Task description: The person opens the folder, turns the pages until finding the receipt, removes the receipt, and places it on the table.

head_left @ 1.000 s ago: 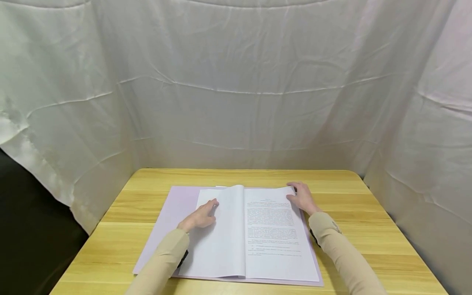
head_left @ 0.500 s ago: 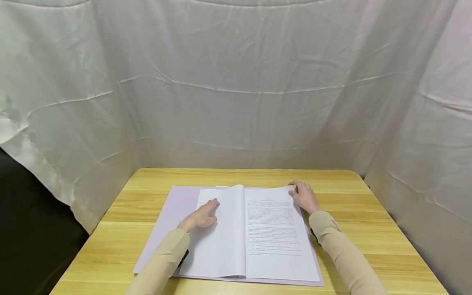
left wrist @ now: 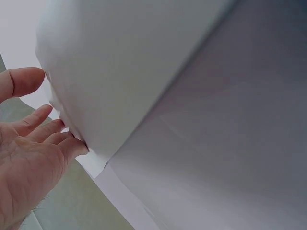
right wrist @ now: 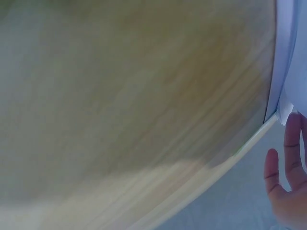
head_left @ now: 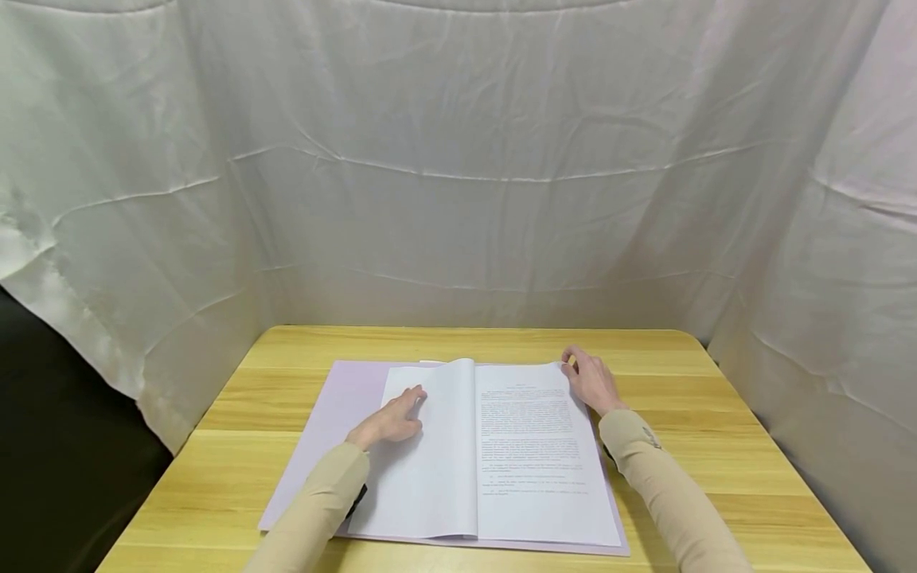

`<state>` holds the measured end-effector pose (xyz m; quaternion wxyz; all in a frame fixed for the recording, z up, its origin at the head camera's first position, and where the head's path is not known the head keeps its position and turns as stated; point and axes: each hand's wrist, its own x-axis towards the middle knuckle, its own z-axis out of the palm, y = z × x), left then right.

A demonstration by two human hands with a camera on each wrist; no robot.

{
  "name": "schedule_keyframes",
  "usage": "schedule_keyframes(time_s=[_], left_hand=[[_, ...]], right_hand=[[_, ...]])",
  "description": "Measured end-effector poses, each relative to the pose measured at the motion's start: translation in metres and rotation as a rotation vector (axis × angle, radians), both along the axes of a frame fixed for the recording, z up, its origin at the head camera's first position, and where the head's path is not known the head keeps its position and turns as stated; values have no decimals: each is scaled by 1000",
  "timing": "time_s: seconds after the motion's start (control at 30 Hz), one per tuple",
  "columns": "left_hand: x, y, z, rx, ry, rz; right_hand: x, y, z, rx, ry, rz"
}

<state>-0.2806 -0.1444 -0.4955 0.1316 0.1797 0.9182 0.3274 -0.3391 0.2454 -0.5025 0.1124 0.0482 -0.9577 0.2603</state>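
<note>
Your 2 pages lie side by side on a pale purple folder (head_left: 347, 418), which rests flat on the wooden table (head_left: 716, 454). The right page (head_left: 530, 469) carries print; the left page (head_left: 430, 485) shows a blank face and bows up where the 2 meet.

Your left hand (head_left: 389, 420) lies over the left page with its fingers released and spread, gripping nothing. Your right hand (head_left: 593, 383) is at the far right corner of the right page, thumb and index finger pinching that corner, which curls up a little. In the right wrist view the index fingertip meets the paper while another finger stands free; the thumb is hidden there.

Expect the paper to be very light and limp, likely to bend wherever you don't support it and to crease or tear if tugged sharply. Smooth sheets may slide over each other, so 2 could come up together; feel for just 1 between your fingertips. The far right corner looks a good place to take hold, lightly. The folder seems stiffer, so flat left fingers should be enough to steady the stack.
</note>
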Motion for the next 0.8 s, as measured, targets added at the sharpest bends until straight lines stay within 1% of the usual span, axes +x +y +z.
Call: schedule_keyframes(time_s=[0.13,0.27,0.4,0.47,0.57,0.67,0.8], left_hand=[[1,0,1,-1,-12,2],[2,0,2,-1,-25,7],[3,0,4,-2,-27,10],[3,0,4,2,-30,12],[3,0,4,6,-36,11],[3,0,5,9,-42,7],[3,1,4,-10,-54,9]], right_hand=[[1,-1,-1,-24,3,-25],[3,0,0,-69,0,-48],[3,-1,2,-132,0,-34],[4,-3,4,-189,-1,-2],[6,-5,6,-303,-35,77],[9,-5,8,-407,-114,157],[14,-3,10,-554,-269,278]])
